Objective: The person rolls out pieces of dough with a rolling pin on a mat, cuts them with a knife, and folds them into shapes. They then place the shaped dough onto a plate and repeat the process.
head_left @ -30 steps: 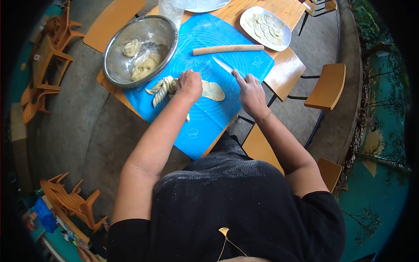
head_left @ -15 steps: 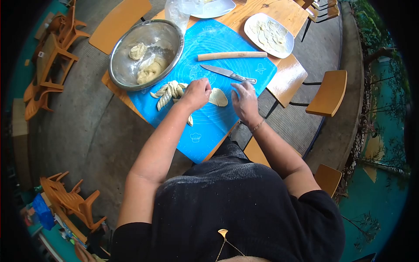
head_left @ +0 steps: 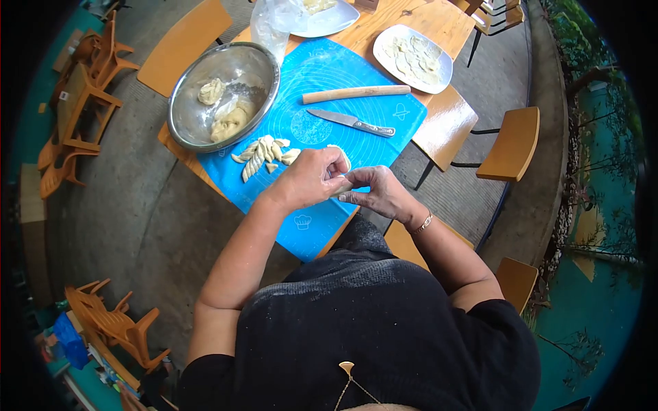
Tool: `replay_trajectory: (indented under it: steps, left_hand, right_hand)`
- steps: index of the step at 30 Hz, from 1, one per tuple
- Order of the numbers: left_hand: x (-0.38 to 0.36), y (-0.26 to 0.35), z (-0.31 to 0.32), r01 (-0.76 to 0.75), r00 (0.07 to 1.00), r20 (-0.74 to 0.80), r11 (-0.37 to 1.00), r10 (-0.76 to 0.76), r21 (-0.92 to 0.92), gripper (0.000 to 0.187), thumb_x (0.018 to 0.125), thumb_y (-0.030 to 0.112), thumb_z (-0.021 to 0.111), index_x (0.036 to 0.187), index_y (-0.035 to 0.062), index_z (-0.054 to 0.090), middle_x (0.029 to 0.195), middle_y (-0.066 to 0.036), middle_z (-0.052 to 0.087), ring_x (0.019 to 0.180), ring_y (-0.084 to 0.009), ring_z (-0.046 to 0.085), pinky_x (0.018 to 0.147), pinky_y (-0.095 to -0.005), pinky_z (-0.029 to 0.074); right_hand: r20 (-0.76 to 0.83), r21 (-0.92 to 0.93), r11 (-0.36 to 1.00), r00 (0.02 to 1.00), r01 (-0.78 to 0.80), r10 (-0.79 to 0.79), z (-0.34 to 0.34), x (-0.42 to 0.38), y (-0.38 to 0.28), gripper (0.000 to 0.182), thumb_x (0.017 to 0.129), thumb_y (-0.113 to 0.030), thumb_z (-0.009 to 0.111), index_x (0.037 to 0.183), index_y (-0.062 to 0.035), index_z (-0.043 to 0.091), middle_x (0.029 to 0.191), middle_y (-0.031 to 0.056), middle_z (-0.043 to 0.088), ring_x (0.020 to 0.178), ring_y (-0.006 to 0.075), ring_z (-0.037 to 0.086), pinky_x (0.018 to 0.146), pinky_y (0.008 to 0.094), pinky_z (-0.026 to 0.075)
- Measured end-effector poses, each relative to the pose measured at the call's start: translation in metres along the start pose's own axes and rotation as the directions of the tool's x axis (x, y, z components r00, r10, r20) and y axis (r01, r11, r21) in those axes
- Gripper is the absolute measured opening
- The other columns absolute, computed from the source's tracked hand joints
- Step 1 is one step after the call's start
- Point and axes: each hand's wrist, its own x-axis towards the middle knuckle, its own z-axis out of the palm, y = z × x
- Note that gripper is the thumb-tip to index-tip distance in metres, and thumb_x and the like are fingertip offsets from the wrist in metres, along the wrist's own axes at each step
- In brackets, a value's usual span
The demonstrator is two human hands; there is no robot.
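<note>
My left hand (head_left: 312, 178) and my right hand (head_left: 382, 194) meet over the near part of the blue mat (head_left: 308, 236). Both have their fingers pinched on a thin piece of dough (head_left: 345, 162), whose pale edge shows past my left fingers. Most of that piece is hidden by the hands. Left of my left hand, several twisted dough pieces (head_left: 255, 156) lie in a cluster. A knife (head_left: 351, 121) with a patterned handle rests beyond the hands, and a wooden rolling pin (head_left: 356, 94) lies just past it.
A steel bowl (head_left: 179, 103) with lumps of dough stands on the left. White plates (head_left: 439, 83) bearing flat dough pieces sit at the far side, near a clear plastic bag (head_left: 267, 31). Wooden chairs (head_left: 508, 144) stand around the wooden table (head_left: 449, 27).
The flat dough piece has come up off the mat into my hands. My hands have moved closer together and nearer to my body.
</note>
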Motion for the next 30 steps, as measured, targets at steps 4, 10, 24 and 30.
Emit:
replay_trajectory:
  steps: [4, 10, 24, 30]
  left_hand:
    - [0.010, 0.007, 0.006, 0.062, 0.995, -0.074, 0.996, -0.066, -0.066, 0.024, 0.086, 0.012, 0.073, 0.100, -0.0033, 0.060, 0.092, -0.012, 0.066, 0.078, -0.0125, 0.065, 0.064, -0.0272, 0.053]
    - [0.029, -0.015, 0.014, 0.034, 0.933, -0.355, 0.997, -0.058, -0.074, 0.036, 0.087, 0.018, 0.074, 0.112, -0.0026, 0.057, 0.098, -0.013, 0.065, 0.075, -0.0170, 0.068, 0.063, -0.0289, 0.053]
    - [0.063, -0.060, 0.072, 0.661, 0.662, -0.668, 0.684, -0.340, 0.307, 0.034, 0.085, 0.016, 0.069, 0.111, -0.0050, 0.064, 0.106, -0.021, 0.058, 0.100, -0.0379, 0.058, 0.087, -0.0440, 0.047]
    - [0.070, -0.062, 0.070, 0.719, 0.608, -0.681, 0.647, -0.407, 0.255, 0.016, 0.085, 0.012, 0.066, 0.094, -0.0008, 0.065, 0.096, -0.018, 0.059, 0.094, -0.0364, 0.058, 0.083, -0.0452, 0.047]
  right_hand:
    - [-0.031, 0.187, 0.980, 0.997, -0.065, 0.072, -0.020, 0.002, 0.002, 0.016, 0.085, -0.012, 0.075, 0.092, 0.0020, 0.072, 0.086, 0.0068, 0.072, 0.077, 0.0081, 0.064, 0.070, 0.0277, 0.054]
    - [-0.102, 0.146, 0.989, 0.994, -0.019, 0.035, -0.100, 0.029, 0.006, 0.011, 0.087, -0.006, 0.071, 0.089, 0.0047, 0.069, 0.083, 0.0055, 0.071, 0.072, 0.0088, 0.064, 0.067, 0.0254, 0.052]
    - [-0.094, -0.278, 0.960, 0.996, -0.016, -0.010, -0.317, 0.199, 0.047, 0.020, 0.085, -0.006, 0.066, 0.099, 0.0076, 0.068, 0.078, 0.0093, 0.068, 0.069, 0.0128, 0.063, 0.064, 0.0286, 0.051]
    - [-0.163, -0.636, 0.771, 0.982, -0.032, -0.093, -0.322, 0.243, 0.087, 0.033, 0.079, -0.016, 0.071, 0.107, 0.0006, 0.069, 0.090, 0.0197, 0.071, 0.085, 0.0317, 0.070, 0.077, 0.0391, 0.054]
